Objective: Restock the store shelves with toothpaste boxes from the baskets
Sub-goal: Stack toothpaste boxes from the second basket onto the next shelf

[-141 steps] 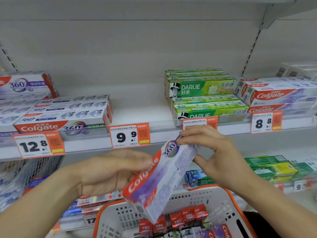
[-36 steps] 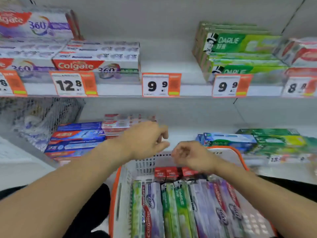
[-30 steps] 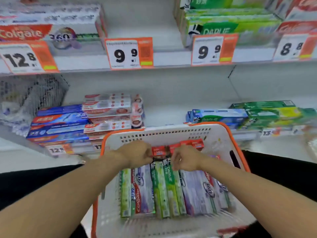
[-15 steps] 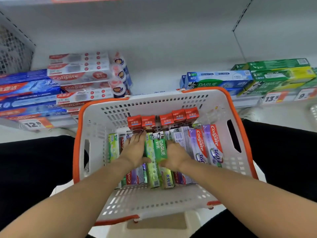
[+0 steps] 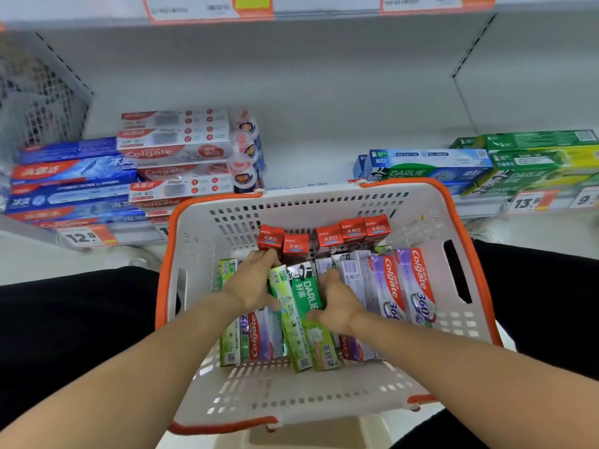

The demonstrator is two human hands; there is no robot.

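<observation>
Both hands' grip closes on one green Darlie box (image 5: 304,296) in the basket (image 5: 324,400): left hand (image 5: 254,285) at nine o'clock, right hand (image 5: 338,301) at three.

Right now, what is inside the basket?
The basket holds red boxes, green Darlie boxes and purple Colgate boxes. Both hands cover some boxes; lower layers are hidden.

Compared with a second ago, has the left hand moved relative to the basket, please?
Yes. The left hand has gone down inside the basket, from above its far rim onto the boxes beside the green Darlie box.
</observation>
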